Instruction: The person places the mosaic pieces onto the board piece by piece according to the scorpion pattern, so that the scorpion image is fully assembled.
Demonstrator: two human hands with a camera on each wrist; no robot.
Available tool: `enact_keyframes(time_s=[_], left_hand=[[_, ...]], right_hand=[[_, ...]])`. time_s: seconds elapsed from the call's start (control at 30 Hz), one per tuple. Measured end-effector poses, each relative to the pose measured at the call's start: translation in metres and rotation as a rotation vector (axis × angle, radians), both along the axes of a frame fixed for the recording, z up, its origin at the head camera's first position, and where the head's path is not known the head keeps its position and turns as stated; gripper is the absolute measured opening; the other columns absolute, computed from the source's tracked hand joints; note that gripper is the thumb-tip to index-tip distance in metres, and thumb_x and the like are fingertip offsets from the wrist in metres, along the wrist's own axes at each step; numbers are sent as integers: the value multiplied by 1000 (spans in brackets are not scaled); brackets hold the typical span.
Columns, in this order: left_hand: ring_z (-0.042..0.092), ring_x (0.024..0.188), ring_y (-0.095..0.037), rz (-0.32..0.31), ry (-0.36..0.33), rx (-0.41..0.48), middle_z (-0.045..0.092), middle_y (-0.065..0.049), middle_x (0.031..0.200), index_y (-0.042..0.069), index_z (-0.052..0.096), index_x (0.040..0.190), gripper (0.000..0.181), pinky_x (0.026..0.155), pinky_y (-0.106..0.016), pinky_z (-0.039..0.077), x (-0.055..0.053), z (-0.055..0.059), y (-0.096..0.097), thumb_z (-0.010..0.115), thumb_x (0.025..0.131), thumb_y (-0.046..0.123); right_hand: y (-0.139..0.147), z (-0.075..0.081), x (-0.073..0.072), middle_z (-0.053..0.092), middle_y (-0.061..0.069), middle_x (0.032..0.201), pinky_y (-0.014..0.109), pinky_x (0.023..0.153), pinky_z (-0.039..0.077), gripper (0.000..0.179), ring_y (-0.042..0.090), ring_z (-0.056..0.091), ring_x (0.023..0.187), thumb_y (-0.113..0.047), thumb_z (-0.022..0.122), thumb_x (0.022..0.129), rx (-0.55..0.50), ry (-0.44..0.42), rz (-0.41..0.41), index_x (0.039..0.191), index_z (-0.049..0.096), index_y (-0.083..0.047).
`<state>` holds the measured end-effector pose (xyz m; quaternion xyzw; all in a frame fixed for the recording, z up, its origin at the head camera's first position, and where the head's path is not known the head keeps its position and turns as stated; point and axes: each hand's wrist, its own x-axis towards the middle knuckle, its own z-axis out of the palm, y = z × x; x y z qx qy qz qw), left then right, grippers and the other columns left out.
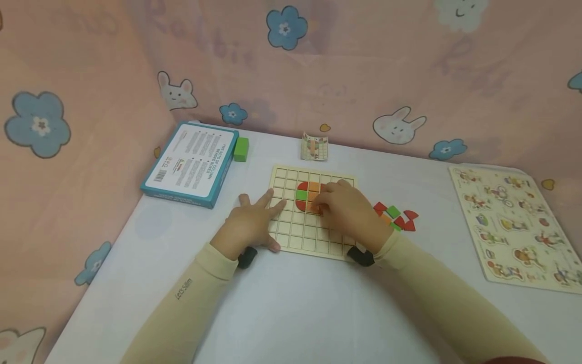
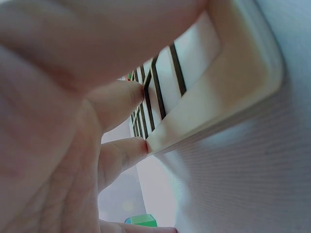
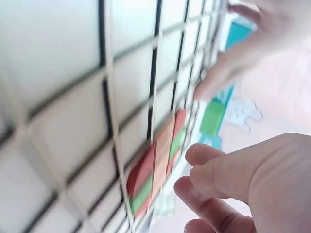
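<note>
A square wooden grid board point(image 1: 309, 242) lies on the table. Near its middle, red, green and orange tiles point(image 1: 302, 195) fill several cells in a rounded patch. My left hand point(image 1: 250, 222) is spread along the board's left side, thumb near the front corner and fingertips at the edge and over the cells. Over the patch, my right hand point(image 1: 347, 210) hangs with fingers bent downward and covers its right part in the head view. In the right wrist view, the fingers point(image 3: 214, 204) are bunched beside the tiles point(image 3: 163, 155), with no piece showing between them.
Loose red, green and orange pieces point(image 1: 394, 216) lie right of the board. A blue-edged box point(image 1: 191, 162) and a green block point(image 1: 241, 149) stand at back left. A small pattern card point(image 1: 314, 147) lies behind the board, a picture puzzle board point(image 1: 514, 227) far right.
</note>
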<state>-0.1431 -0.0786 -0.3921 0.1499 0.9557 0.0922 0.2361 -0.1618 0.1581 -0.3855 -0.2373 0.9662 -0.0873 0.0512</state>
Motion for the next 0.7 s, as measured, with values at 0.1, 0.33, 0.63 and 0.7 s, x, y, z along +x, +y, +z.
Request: enact_keyframes(time_s=[0.1, 0.33, 0.63, 0.7], left_hand=[[29, 139, -53, 3, -6, 4, 12, -5, 178, 33, 32, 168, 118, 89, -58, 55, 1, 2, 0, 97, 71, 48], [29, 139, -55, 3, -8, 6, 12, -7, 178, 31, 32, 168, 117, 87, -48, 54, 1, 6, -1, 97, 72, 47], [31, 137, -54, -1, -1, 10, 13, -7, 178, 32, 33, 168, 118, 83, -43, 53, 1, 4, 1, 97, 71, 48], [30, 138, -54, 1, -6, 10, 13, -7, 178, 32, 33, 168, 118, 84, -44, 53, 2, 4, 1, 97, 71, 48]], right_hand=[[20, 5, 1, 74, 8, 114, 44, 92, 51, 21, 31, 58, 107, -8, 71, 98, -14, -15, -62, 114, 84, -13], [74, 9, 13, 75, 13, 111, 50, 90, 51, 23, 36, 60, 103, -7, 68, 98, -33, -26, -151, 117, 81, -5], [109, 1, 37, 75, 13, 107, 53, 93, 51, 20, 37, 61, 102, -13, 73, 97, -3, -70, -183, 113, 82, -3], [113, -2, 43, 75, 13, 110, 55, 94, 51, 21, 38, 60, 105, -15, 76, 97, 5, -87, -204, 115, 82, -5]])
